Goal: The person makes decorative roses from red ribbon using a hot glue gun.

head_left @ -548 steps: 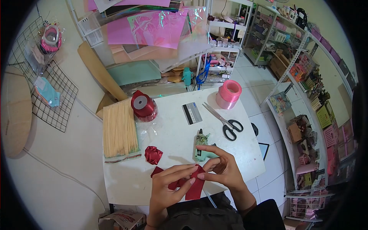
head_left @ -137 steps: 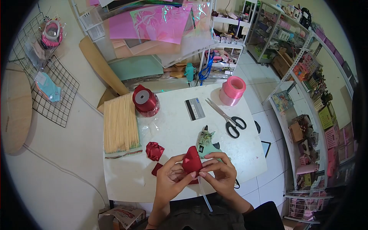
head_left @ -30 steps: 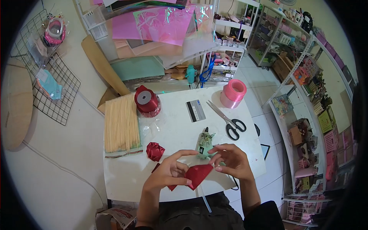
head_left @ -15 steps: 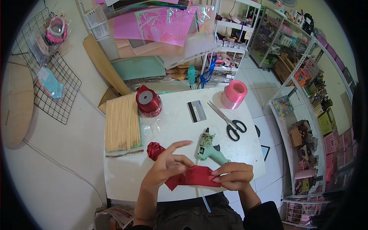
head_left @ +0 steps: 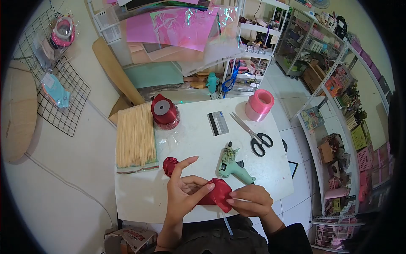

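A folded piece of dark red satin ribbon is held over the near edge of the white table, just in front of the mint-green glue gun. The left hand pinches its left side between thumb and fingers, index finger raised. The right hand is closed on its right side. A small finished red ribbon rose lies left of the glue gun; black-handled scissors lie just beyond it.
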`<control>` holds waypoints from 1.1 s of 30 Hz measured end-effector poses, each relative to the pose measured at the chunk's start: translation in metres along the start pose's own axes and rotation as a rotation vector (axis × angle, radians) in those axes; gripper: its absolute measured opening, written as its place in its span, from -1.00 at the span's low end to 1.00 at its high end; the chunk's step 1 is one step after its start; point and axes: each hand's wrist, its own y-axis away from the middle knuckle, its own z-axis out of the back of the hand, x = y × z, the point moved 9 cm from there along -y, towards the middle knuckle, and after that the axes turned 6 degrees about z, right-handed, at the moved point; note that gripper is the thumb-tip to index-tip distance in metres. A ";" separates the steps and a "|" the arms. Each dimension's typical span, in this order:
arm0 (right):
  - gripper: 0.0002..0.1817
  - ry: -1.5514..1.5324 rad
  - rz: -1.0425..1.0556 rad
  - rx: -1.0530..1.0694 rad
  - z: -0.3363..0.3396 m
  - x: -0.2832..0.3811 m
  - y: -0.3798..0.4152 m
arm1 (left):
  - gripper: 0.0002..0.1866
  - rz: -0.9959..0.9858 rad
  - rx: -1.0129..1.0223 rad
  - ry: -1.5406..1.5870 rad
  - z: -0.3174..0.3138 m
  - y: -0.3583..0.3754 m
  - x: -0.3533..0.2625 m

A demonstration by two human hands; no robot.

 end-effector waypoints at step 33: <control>-0.78 0.009 -0.163 0.039 -0.018 -0.045 -0.005 | -0.88 -0.093 -0.178 0.015 0.007 -0.028 0.010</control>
